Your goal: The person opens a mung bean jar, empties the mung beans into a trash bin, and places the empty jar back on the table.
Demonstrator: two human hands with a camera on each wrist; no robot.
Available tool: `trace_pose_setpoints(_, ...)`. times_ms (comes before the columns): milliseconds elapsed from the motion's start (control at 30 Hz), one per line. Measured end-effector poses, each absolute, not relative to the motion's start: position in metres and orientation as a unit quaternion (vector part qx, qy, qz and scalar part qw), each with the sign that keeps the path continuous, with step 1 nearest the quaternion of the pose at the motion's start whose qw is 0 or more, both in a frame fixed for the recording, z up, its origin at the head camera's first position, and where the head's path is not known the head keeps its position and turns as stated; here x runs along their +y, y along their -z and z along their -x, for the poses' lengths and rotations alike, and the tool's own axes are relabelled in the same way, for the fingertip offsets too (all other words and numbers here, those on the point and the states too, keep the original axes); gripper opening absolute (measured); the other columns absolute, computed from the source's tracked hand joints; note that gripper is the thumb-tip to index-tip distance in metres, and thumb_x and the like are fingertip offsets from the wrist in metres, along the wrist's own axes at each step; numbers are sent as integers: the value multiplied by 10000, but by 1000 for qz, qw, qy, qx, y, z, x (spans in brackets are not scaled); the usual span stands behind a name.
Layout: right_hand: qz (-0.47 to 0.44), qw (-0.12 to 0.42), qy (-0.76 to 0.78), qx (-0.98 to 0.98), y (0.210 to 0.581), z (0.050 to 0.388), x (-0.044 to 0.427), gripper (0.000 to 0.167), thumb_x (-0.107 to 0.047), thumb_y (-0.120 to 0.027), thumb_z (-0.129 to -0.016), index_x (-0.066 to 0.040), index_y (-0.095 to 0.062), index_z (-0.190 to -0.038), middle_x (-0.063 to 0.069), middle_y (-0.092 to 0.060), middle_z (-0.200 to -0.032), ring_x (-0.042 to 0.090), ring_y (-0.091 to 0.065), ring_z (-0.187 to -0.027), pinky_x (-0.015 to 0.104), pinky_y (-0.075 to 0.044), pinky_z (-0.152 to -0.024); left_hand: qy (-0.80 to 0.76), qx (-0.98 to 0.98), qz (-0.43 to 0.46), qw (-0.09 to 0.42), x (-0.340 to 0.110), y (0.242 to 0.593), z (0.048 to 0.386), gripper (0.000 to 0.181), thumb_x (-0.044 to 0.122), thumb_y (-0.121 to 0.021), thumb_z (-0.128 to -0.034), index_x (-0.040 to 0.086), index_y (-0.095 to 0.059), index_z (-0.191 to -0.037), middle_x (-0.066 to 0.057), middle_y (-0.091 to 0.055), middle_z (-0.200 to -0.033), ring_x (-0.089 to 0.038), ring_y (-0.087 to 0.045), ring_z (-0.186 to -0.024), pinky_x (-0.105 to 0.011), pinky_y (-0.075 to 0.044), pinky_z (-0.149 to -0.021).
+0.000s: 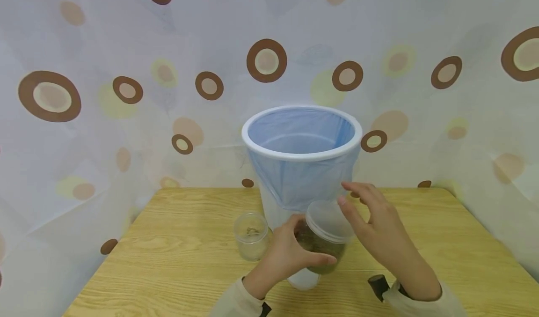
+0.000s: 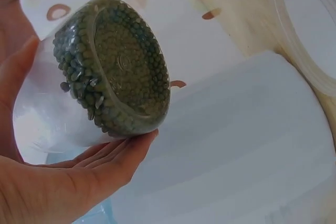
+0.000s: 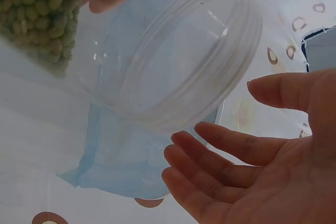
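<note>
My left hand (image 1: 290, 246) grips a clear plastic jar (image 1: 322, 254) part full of green beans, thumb on one side and fingers on the other. The jar is tilted, its ribbed rim (image 3: 189, 56) towards my right hand. Whether a lid covers the mouth I cannot tell. In the left wrist view the beans (image 2: 123, 61) lie against the jar's base and one side. Beside the rim my right hand (image 1: 381, 228) is held with fingers spread and loosely bent, with nothing in it. Below the jar a round whitish lid-like thing (image 1: 304, 279) lies on the table, partly hidden.
A white bin (image 1: 301, 157) with a blue liner (image 1: 303, 181) stands right behind the jar. Left of the jar sits a small clear tub (image 1: 251, 237) with brown bits inside. Everything rests on a wooden table (image 1: 189, 256), before a dotted sheet (image 1: 219, 26).
</note>
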State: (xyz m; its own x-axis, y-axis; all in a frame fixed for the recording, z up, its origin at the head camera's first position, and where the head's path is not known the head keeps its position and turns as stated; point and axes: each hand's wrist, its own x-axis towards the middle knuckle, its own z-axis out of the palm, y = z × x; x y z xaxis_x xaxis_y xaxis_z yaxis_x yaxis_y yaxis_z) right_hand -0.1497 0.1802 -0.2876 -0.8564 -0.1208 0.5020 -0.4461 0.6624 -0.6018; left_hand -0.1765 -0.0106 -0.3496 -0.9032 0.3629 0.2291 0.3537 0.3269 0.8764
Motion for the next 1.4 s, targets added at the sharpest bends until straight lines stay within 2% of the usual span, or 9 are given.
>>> trace_pose_setpoints(400,-158,192,-388,-888,292,142,167,504,-351,-514,-992,-58,-452,-1398,114,-464,-1363,328,-464,-1198,593,-446,-866,-528,821,-211,-57,-19,344,168,750,334,-900,-638,154,-452,-1212,53,-581,-1139,-135,-551,-1075,-365,-430,-927)
trace_pose_setpoints(667,-175,195,-379,-888,295,143,161,582,-352,-595,-951,-1,-437,-1388,131,-456,-1355,334,-468,-1187,611,-420,-905,-521,826,-197,-88,-19,342,165,756,331,-904,-621,162,-462,-1210,60,-591,-1111,-138,-561,-1053,-364,-436,-914)
trace_pose_setpoints(900,-168,185,-372,-894,296,143,155,733,-407,-688,-876,3,-396,-1409,180,-399,-1405,371,-470,-1182,596,-443,-879,-503,833,-199,-116,-17,344,166,774,347,-906,-621,132,-472,-1225,37,-603,-1117,-150,-575,-1043,-380,-464,-904)
trace_pose_setpoints(1067,-163,198,-370,-893,301,144,152,780,-407,-726,-843,7,-391,-1413,204,-389,-1413,407,-490,-1166,592,-466,-846,-485,842,-198,-132,-13,345,165,808,349,-910,-613,127,-484,-1263,33,-588,-1153,-149,-571,-1058,-384,-472,-914)
trace_pose_setpoints(1200,-152,185,-376,-895,305,145,148,819,-420,-721,-845,25,-352,-1426,205,-369,-1418,415,-483,-1172,600,-454,-864,-455,848,-210,-173,-11,349,165,842,336,-911,-612,106,-483,-1300,2,-555,-1163,-165,-557,-1042,-383,-479,-902)
trace_pose_setpoints(1400,-129,170,-369,-905,307,145,139,851,-477,-677,-863,54,-326,-1427,241,-370,-1408,429,-466,-1198,608,-430,-900,-403,857,-218,-237,-7,356,165,853,294,-903,-612,33,-471,-1299,-41,-528,-1088,-181,-543,-957,-354,-498,-833)
